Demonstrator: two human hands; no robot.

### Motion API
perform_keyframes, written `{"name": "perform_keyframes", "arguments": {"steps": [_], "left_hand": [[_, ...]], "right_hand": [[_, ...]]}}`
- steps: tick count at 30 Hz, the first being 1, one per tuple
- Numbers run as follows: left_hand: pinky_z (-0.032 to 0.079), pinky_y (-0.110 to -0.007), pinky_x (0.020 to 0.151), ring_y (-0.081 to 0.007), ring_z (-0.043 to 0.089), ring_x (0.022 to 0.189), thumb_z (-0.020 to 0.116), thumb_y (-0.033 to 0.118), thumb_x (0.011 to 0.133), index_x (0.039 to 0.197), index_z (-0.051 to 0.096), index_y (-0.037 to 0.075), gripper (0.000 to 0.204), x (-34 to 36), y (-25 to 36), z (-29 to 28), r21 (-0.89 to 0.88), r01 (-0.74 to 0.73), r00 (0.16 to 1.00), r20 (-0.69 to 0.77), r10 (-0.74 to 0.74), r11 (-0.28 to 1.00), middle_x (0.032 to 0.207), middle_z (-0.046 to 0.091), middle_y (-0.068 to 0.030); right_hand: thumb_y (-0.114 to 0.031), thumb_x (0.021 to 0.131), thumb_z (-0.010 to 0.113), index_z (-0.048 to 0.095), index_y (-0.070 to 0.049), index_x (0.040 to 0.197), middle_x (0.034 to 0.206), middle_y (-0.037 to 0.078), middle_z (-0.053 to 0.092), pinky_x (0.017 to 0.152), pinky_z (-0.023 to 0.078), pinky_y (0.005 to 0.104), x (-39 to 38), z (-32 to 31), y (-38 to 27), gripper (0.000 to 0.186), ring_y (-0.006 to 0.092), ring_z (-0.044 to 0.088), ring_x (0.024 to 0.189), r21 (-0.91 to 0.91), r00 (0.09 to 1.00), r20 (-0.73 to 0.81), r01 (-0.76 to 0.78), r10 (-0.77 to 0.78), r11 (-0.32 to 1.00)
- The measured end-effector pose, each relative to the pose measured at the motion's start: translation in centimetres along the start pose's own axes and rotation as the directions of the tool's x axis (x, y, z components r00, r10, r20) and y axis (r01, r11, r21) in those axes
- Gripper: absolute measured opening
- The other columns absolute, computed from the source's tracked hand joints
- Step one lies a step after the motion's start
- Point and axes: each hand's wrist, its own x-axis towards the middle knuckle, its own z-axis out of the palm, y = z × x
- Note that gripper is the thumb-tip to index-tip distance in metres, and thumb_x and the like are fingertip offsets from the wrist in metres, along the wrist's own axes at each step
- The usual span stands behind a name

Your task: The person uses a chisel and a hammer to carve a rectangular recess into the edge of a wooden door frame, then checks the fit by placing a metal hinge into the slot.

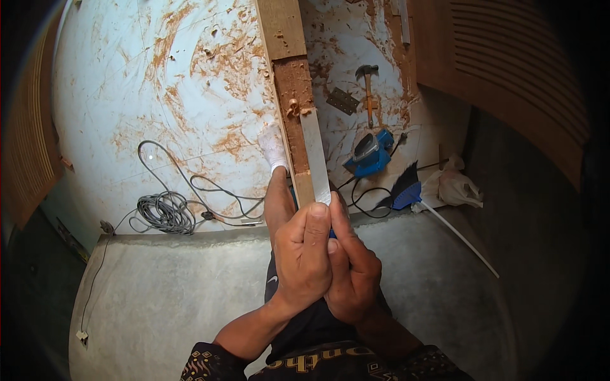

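A long wooden board (281, 28) runs away from me, with a shallow recess (292, 81) cut into its face. Flat along the recess lies the steel blade of a chisel (315, 149), its far end beside a curled wood shaving (293, 107). My left hand (302, 257) is closed on the near part of the blade, thumb on top. Close against it, my right hand (353, 273) wraps the chisel's handle, of which only a bit of blue shows between the hands.
Right of the board lie a dark metal hinge (344, 101), a claw hammer (367, 95), a blue electric planer (370, 154) and a blue broom (406, 195). A coiled grey cable (166, 214) lies left. Shavings litter the white tiles. Slatted wooden doors (508, 70) stand at both sides.
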Motion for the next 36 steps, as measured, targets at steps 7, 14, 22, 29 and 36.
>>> {"name": "perform_keyframes", "arguments": {"steps": [7, 14, 22, 29, 36], "left_hand": [[0.040, -0.040, 0.090, -0.0296, 0.059, 0.096, 0.042, 0.031, 0.111, 0.089, 0.063, -0.002, 0.044, 0.2, 0.2, -0.2, 0.003, -0.003, 1.000, -0.003, 0.003, 1.000, 0.091, 0.066, -0.0200], [0.038, -0.041, 0.093, -0.0313, 0.057, 0.099, 0.042, 0.031, 0.111, 0.088, 0.063, -0.002, 0.044, 0.5, 0.4, -0.2, 0.005, -0.008, 1.000, -0.002, 0.008, 1.000, 0.092, 0.066, -0.0210], [0.036, -0.043, 0.095, -0.0332, 0.056, 0.101, 0.042, 0.030, 0.111, 0.087, 0.062, -0.002, 0.045, -0.1, 0.2, -0.1, 0.008, 0.007, 1.000, 0.014, -0.007, 1.000, 0.093, 0.065, -0.0221], [0.034, -0.044, 0.098, -0.0350, 0.054, 0.104, 0.042, 0.030, 0.110, 0.086, 0.062, -0.002, 0.045, 0.9, 0.5, -0.1, 0.008, -0.014, 1.000, 0.010, 0.014, 1.000, 0.094, 0.064, -0.0231], [0.032, -0.046, 0.100, -0.0367, 0.053, 0.106, 0.042, 0.030, 0.110, 0.084, 0.062, -0.002, 0.046, 0.3, 0.0, -0.4, 0.008, 0.020, 1.000, 0.009, -0.020, 1.000, 0.095, 0.064, -0.0240]], "right_hand": [[-0.004, 0.105, 0.044, 0.046, 0.012, 0.148, 0.139, 0.034, 0.058, 0.108, 0.046, 0.0402, 0.6, 0.1, 0.2, 0.046, 0.0387, 0.063, 0.126, -0.101, 1.000, 0.008, 0.018, -0.017, 0.995], [-0.004, 0.105, 0.044, 0.046, 0.011, 0.148, 0.138, 0.032, 0.059, 0.110, 0.044, 0.0396, 1.5, -0.1, -0.4, 0.046, 0.0362, 0.062, 0.127, -0.088, 1.000, 0.030, 0.012, -0.009, 0.996], [-0.003, 0.105, 0.046, 0.047, 0.010, 0.148, 0.138, 0.032, 0.060, 0.111, 0.044, 0.0401, 0.2, 0.4, -0.6, 0.046, 0.0361, 0.059, 0.133, 0.061, 0.998, -0.037, -0.045, 0.047, 0.997], [-0.005, 0.105, 0.045, 0.045, 0.011, 0.149, 0.143, 0.033, 0.056, 0.114, 0.042, 0.0405, 1.2, -0.3, -0.2, 0.047, 0.0386, 0.057, 0.135, -0.032, 0.999, 0.027, -0.027, 0.028, 0.999], [-0.007, 0.105, 0.045, 0.045, 0.013, 0.148, 0.144, 0.034, 0.054, 0.118, 0.037, 0.0442, 0.9, 0.1, -0.2, 0.047, 0.0409, 0.052, 0.140, -0.020, 0.997, 0.012, -0.070, 0.070, 0.997]]}}
